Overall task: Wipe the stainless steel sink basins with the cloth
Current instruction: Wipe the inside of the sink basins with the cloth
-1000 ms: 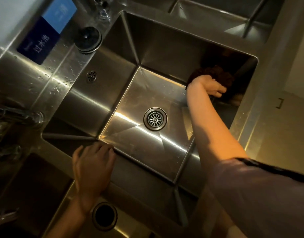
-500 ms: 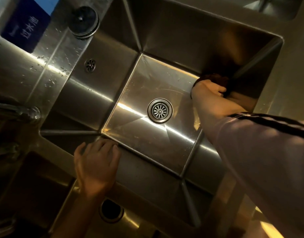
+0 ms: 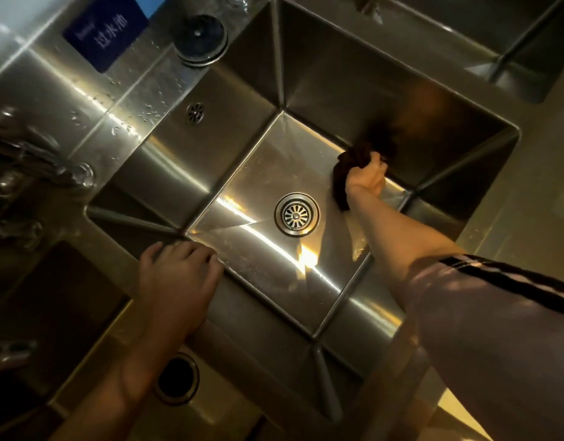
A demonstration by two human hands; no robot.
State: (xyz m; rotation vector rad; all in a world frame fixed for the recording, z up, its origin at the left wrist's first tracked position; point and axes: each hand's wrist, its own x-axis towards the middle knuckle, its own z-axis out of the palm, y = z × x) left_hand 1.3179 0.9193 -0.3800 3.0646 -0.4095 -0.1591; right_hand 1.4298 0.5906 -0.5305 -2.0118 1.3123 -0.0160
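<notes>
While one right hand [image 3: 366, 176] grips one cloth [image 3: 345, 176], left hand [image 3: 175, 275] rests flat — one drain [image 3: 296, 214].

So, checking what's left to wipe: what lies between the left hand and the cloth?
In the head view, bare basin floor and the drain strainer lie between left hand and cloth.

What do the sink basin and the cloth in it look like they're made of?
Sink basin: looks like brushed stainless steel, with bright streaked glare and mirror-like walls. Cloth, gripped by the right hand: dark, bunched, soft-looking fabric, matte; the exact fibre is unclear.
</notes>
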